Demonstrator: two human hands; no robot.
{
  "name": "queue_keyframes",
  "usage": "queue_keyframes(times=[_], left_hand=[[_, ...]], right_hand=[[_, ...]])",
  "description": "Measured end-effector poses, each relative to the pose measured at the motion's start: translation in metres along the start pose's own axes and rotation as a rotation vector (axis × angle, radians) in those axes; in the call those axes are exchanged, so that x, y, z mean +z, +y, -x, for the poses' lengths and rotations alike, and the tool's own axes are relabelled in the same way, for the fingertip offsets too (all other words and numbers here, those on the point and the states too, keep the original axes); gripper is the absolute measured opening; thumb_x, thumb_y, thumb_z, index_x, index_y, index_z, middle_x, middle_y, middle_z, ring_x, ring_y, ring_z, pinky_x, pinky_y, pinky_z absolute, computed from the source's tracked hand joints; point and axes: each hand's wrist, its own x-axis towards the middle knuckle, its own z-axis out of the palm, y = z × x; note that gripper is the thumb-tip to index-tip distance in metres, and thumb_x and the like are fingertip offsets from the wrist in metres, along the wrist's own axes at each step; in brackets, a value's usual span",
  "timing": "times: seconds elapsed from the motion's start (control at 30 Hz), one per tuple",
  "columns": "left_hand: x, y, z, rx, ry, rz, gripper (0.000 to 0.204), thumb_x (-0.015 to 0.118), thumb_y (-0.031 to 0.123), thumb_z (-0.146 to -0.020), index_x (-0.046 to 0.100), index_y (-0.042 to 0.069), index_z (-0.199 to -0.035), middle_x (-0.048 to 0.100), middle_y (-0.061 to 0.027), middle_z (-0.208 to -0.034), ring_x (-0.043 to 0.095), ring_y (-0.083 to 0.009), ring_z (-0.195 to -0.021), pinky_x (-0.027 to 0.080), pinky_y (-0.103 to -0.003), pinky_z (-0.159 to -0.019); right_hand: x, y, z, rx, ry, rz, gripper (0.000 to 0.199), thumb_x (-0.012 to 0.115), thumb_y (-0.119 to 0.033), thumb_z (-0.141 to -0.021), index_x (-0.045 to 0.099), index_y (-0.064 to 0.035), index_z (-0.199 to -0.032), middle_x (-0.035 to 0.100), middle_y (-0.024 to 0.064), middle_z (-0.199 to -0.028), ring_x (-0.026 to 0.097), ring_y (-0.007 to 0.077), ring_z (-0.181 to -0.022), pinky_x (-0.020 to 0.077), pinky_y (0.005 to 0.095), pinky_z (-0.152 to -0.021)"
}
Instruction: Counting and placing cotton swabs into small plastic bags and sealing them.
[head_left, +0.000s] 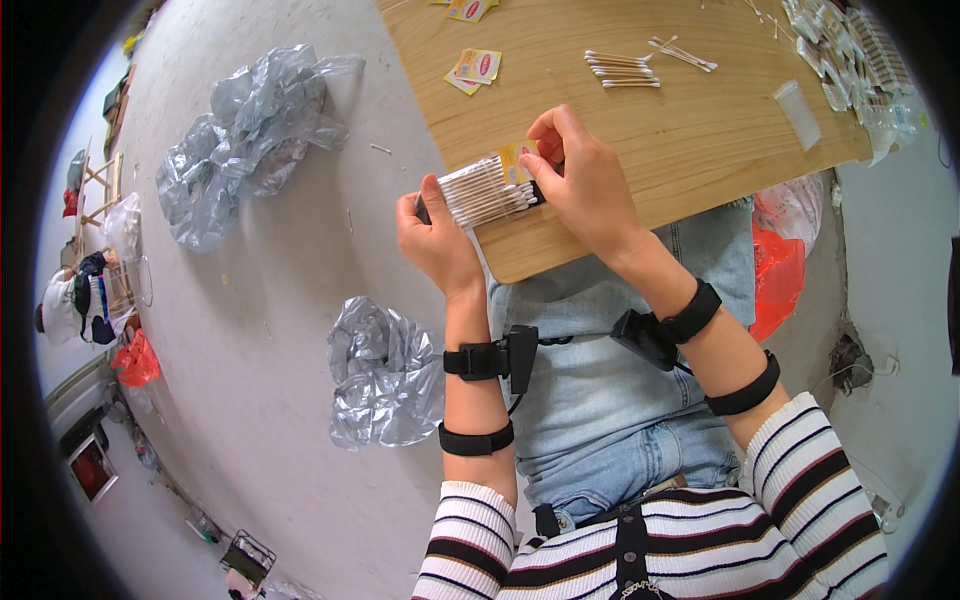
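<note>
Over the table's near left corner I hold a flat bundle of cotton swabs, which seems to lie in a clear bag. My left hand grips its left end, thumb on top and fingers beneath. A small yellow-and-white card lies against the bundle's upper right part. My right hand pinches this card between thumb and fingers. Something dark shows under the bundle's right end, partly hidden by the right hand.
On the wooden table lie a row of loose swabs, more cards, a small clear bag and a pile of packed swabs. Crumpled grey plastic and another grey plastic bag lie on the floor.
</note>
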Motion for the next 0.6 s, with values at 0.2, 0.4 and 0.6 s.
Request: queue_keyframes(times=[0.2, 0.4, 0.6], left_hand=[[0.001, 0.000, 0.000, 0.004, 0.014, 0.023, 0.044, 0.059, 0.038, -0.097, 0.056, 0.001, -0.076, 0.055, 0.0004, -0.066, 0.047, -0.0074, -0.061, 0.039, -0.025, -0.055], [0.000, -0.001, -0.001, -0.003, 0.004, 0.003, 0.043, 0.058, 0.038, -0.098, 0.055, 0.000, -0.078, 0.056, -0.0020, -0.067, 0.049, -0.0100, -0.062, 0.042, -0.028, -0.058], [0.000, -0.002, -0.001, -0.005, -0.006, -0.008, 0.044, 0.058, 0.038, -0.098, 0.055, -0.001, -0.077, 0.056, -0.0026, -0.067, 0.048, -0.0109, -0.063, 0.042, -0.029, -0.059]], right_hand=[[0.004, -0.004, 0.000, 0.056, 0.017, -0.026, 0.020, 0.066, -0.005, -0.084, 0.052, -0.0011, -0.097, 0.062, 0.0143, -0.078, 0.064, 0.0289, -0.072, 0.0499, 0.0392, -0.065], [0.004, -0.006, 0.004, 0.120, -0.046, -0.064, 0.020, 0.067, -0.005, -0.083, 0.053, 0.0000, -0.096, 0.063, 0.0147, -0.080, 0.065, 0.0271, -0.073, 0.0511, 0.0376, -0.066], [-0.004, 0.008, -0.005, 0.108, -0.163, -0.123, 0.018, 0.071, -0.005, -0.080, 0.058, 0.0022, -0.090, 0.065, 0.0140, -0.079, 0.066, 0.0225, -0.072, 0.0518, 0.0335, -0.066]])
